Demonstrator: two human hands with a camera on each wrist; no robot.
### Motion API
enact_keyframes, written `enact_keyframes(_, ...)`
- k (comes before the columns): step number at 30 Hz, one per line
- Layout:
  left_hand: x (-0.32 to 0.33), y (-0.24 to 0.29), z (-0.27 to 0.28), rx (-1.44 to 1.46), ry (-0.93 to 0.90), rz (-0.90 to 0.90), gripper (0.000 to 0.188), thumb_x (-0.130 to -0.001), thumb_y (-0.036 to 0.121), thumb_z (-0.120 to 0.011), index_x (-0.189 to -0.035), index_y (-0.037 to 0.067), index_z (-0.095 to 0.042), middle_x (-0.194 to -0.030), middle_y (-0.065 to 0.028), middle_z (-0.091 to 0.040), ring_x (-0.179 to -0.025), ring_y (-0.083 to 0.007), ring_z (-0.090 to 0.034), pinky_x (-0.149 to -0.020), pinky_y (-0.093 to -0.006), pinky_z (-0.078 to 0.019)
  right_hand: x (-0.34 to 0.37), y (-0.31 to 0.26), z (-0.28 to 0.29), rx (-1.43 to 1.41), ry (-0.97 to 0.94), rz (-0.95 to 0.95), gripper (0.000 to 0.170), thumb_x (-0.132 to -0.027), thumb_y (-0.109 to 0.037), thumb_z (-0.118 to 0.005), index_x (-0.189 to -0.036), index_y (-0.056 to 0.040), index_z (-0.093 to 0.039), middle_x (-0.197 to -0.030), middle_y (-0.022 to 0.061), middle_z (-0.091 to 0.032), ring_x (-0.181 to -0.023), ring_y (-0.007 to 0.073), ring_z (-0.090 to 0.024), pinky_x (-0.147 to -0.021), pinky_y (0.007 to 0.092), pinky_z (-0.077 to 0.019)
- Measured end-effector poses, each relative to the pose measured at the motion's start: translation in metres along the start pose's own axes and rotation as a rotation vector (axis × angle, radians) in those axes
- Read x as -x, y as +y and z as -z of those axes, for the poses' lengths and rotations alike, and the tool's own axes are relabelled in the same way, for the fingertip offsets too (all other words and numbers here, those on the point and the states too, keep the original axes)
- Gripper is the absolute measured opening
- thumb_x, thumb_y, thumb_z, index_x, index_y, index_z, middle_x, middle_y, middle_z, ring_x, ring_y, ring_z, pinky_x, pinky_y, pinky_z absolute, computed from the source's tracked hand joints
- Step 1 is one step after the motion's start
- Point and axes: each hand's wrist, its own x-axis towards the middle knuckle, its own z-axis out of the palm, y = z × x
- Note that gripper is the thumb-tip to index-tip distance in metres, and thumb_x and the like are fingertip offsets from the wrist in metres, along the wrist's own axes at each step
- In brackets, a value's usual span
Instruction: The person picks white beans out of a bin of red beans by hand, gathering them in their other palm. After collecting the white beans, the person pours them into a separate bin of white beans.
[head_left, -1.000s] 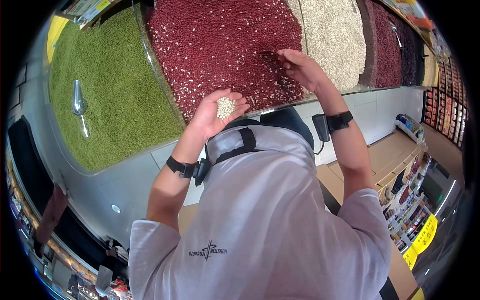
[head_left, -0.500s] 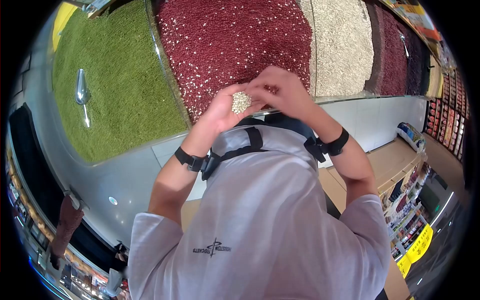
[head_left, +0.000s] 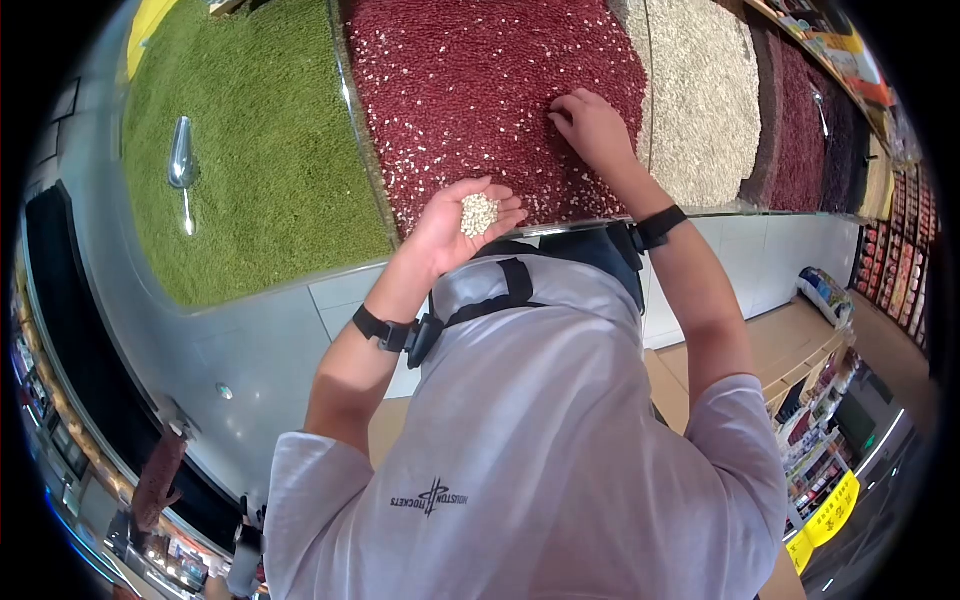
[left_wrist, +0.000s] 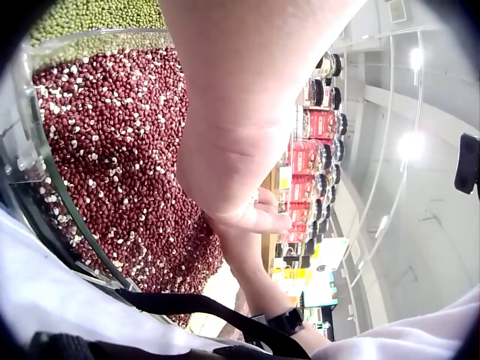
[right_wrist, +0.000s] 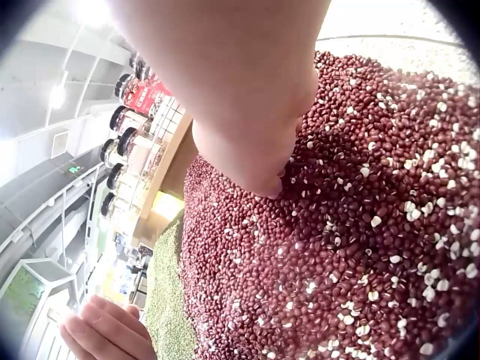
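Observation:
My left hand [head_left: 445,228] is cupped palm up near the front edge of the red bean bin and holds a small heap of white grains [head_left: 479,214]. The same hand [right_wrist: 109,331] shows its fingers side by side in the right wrist view. Farther over the red beans [head_left: 470,90] is my right hand [head_left: 597,130], thumb and fingers bent down at the bean surface. Many loose white grains lie scattered among these beans. In the right wrist view the right hand [right_wrist: 251,161] hides its own fingertips, so I cannot tell whether they pinch a grain.
A glass divider [head_left: 362,115] separates the red beans from green beans [head_left: 270,170], on which a metal scoop [head_left: 181,165] lies. To the right is a bin of white grains [head_left: 700,100], then darker grains. Shelves of jars [left_wrist: 304,157] stand beyond the bins.
My right hand came from the beans to the cupped left palm, then went back out over the red beans. The left hand keeps its heap of white grains.

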Motion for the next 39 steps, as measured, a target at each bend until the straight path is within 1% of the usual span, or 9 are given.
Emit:
enact_keyframes(4, 0.001, 0.001, 0.010, -0.040, -0.019, -0.026, 0.032, -0.095, 0.022, -0.051, -0.102, -0.008, -0.057, -0.101, -0.0236, -0.064, -0.097, -0.0360, -0.065, -0.087, -0.0413, -0.0569, 0.000, 0.004, 0.002, -0.037, -0.005, -0.032, 0.018, -0.085, -0.024, -0.066, -0.096, -0.0097, -0.068, -0.090, 0.0086, -0.062, -0.091, 0.0296, -0.062, -0.079, 0.0395, -0.0520)
enact_keyframes(16, 0.005, 0.007, 0.004, -0.039, 0.000, -0.017, 0.024, -0.094, 0.021, -0.054, -0.091, -0.002, -0.061, -0.094, -0.0191, -0.066, -0.089, -0.0325, -0.067, -0.079, -0.0385, -0.0607, 0.002, 0.004, 0.009, -0.020, 0.029, 0.035, 0.014, -0.085, -0.022, -0.063, -0.094, -0.0125, -0.067, -0.086, 0.0074, -0.058, -0.087, 0.0287, -0.061, -0.074, 0.0407, -0.0526)
enact_keyframes(18, 0.003, 0.008, 0.005, -0.035, -0.058, -0.019, 0.024, -0.094, 0.021, -0.054, -0.091, -0.003, -0.061, -0.094, -0.0194, -0.066, -0.090, -0.0331, -0.067, -0.080, -0.0389, -0.0604, 0.005, -0.001, 0.017, -0.112, -0.002, -0.105, 0.014, -0.086, -0.022, -0.061, -0.095, -0.0112, -0.062, -0.089, 0.0086, -0.058, -0.086, 0.0303, -0.061, -0.074, 0.0415, -0.0514)
enact_keyframes(22, 0.000, 0.008, 0.004, -0.038, -0.051, -0.006, 0.025, -0.094, 0.021, -0.054, -0.091, -0.003, -0.061, -0.095, -0.0197, -0.065, -0.091, -0.0336, -0.067, -0.081, -0.0395, -0.0600, 0.007, 0.001, 0.022, -0.156, -0.001, -0.102, 0.014, -0.087, -0.021, -0.058, -0.096, -0.0099, -0.058, -0.092, 0.0105, -0.057, -0.086, 0.0322, -0.060, -0.074, 0.0421, -0.0500)
enact_keyframes(25, 0.001, 0.008, -0.002, -0.040, -0.065, -0.008, 0.024, -0.094, 0.020, -0.054, -0.090, -0.003, -0.061, -0.096, -0.0196, -0.065, -0.094, -0.0349, -0.066, -0.084, -0.0399, -0.0589, 0.016, -0.025, 0.046, -0.321, 0.029, 0.010, 0.015, -0.087, -0.021, -0.056, -0.096, -0.0085, -0.059, -0.093, 0.0122, -0.058, -0.086, 0.0328, -0.060, -0.076, 0.0413, -0.0494)
enact_keyframes(28, 0.000, 0.006, -0.013, -0.059, -0.038, 0.014, 0.030, -0.096, 0.020, -0.049, -0.105, -0.008, -0.057, -0.105, -0.0221, -0.064, -0.099, -0.0344, -0.064, -0.089, -0.0422, -0.0556, 0.036, -0.069, 0.067, -0.408, -0.021, 0.134, 0.009, -0.083, -0.013, -0.062, -0.092, -0.0090, -0.063, -0.089, 0.0081, -0.060, -0.087, 0.0277, -0.060, -0.073, 0.0372, -0.0502)
enact_keyframes(32, -0.005, 0.002, -0.031, -0.075, -0.127, 0.013, 0.030, -0.098, 0.019, -0.041, -0.116, -0.001, -0.055, -0.107, -0.0120, -0.065, -0.098, -0.0239, -0.064, -0.085, -0.0358, -0.0547, 0.057, -0.094, 0.070, -0.264, -0.004, 0.408, 0.018, -0.074, -0.017, -0.068, -0.091, -0.0116, -0.066, -0.083, 0.0039, -0.056, -0.079, 0.0246, -0.057, -0.069, 0.0372, -0.0495)
enact_keyframes(35, -0.024, 0.000, -0.031, -0.067, -0.210, 0.091, 0.029, -0.098, 0.018, -0.043, -0.116, -0.002, -0.054, -0.104, -0.0123, -0.064, -0.096, -0.0238, -0.064, -0.083, -0.0348, -0.0547, 0.069, -0.082, 0.076, -0.247, 0.065, 0.375, 0.019, -0.074, -0.017, -0.069, -0.092, -0.0121, -0.067, -0.082, 0.0028, -0.056, -0.078, 0.0232, -0.057, -0.068, 0.0360, -0.0490)
enact_keyframes(39, -0.027, -0.009, -0.056, -0.096, -0.070, 0.084, 0.025, -0.096, 0.017, -0.051, -0.110, -0.003, -0.055, -0.099, -0.0126, -0.063, -0.092, -0.0234, -0.064, -0.082, -0.0355, -0.0560, 0.092, -0.058, 0.097, -0.366, 0.147, 0.250, 0.015, -0.077, -0.015, -0.069, -0.092, -0.0117, -0.068, -0.082, 0.0034, -0.057, -0.079, 0.0237, -0.058, -0.070, 0.0359, -0.0490)
